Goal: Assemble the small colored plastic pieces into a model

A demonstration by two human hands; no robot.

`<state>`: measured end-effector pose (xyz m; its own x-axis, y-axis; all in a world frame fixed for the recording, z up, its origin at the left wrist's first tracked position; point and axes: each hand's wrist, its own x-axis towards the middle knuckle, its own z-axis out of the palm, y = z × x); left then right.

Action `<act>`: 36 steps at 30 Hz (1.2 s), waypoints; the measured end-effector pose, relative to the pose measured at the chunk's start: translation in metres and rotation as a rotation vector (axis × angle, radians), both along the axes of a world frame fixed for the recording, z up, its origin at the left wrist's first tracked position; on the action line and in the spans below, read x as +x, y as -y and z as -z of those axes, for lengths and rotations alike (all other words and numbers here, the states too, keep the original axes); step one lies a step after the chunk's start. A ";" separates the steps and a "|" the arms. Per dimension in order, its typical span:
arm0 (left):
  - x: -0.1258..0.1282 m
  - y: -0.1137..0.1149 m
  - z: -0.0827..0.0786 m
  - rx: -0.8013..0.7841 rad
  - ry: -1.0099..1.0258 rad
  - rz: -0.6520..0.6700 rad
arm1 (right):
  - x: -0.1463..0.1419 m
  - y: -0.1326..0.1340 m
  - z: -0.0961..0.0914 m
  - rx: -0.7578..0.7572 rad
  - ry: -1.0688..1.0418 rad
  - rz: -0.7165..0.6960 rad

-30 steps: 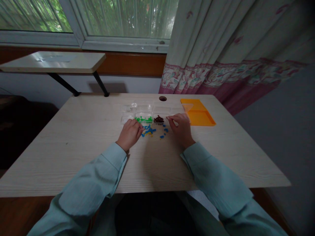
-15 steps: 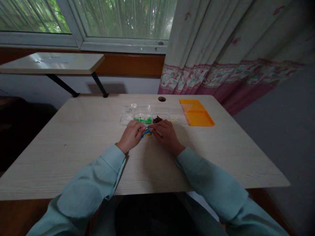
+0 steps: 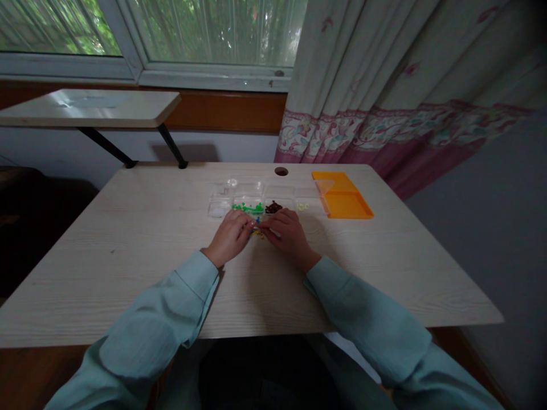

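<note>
Small yellow plastic pieces (image 3: 257,234) and blue plastic bits (image 3: 257,220) show between the left hand (image 3: 231,236) and right hand (image 3: 289,237), neither clearly nearer, on the near side of the clear compartmented box (image 3: 280,192) on the pale table (image 3: 171,307); both hands' fingers are bunched, but I can't tell what they grip, or any long axis.

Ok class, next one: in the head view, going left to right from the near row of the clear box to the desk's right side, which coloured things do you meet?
Green pieces → dark brown pieces → pale yellow pieces → orange tray.
</note>
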<state>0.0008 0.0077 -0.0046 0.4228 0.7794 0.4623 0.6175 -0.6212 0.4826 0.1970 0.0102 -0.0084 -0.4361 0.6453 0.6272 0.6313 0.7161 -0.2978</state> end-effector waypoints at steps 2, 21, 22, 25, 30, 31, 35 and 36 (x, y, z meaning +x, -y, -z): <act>0.000 0.000 0.000 0.001 -0.006 -0.007 | -0.001 0.000 -0.001 0.017 -0.013 -0.005; -0.020 -0.010 0.002 0.005 -0.009 -0.239 | 0.094 -0.049 0.009 -0.084 -0.017 0.715; -0.021 -0.010 0.001 0.005 -0.005 -0.242 | 0.094 -0.049 0.010 -0.084 -0.018 0.712; -0.021 -0.010 0.001 0.007 -0.005 -0.244 | 0.093 -0.049 0.011 -0.088 -0.029 0.702; -0.021 -0.010 0.002 0.006 -0.016 -0.239 | 0.095 -0.050 0.010 -0.085 -0.044 0.681; -0.021 -0.010 0.002 0.003 -0.017 -0.238 | 0.095 -0.050 0.010 -0.081 -0.044 0.678; -0.022 -0.011 0.003 0.000 -0.035 -0.229 | 0.091 -0.049 0.007 -0.053 -0.053 0.642; -0.022 -0.011 0.003 0.006 -0.042 -0.222 | 0.089 -0.048 0.007 -0.042 -0.058 0.625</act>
<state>-0.0209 0.0190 -0.0080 0.2601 0.8530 0.4525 0.7590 -0.4703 0.4503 0.2861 0.0578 -0.0151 0.0652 0.7922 0.6067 0.9087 0.2042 -0.3642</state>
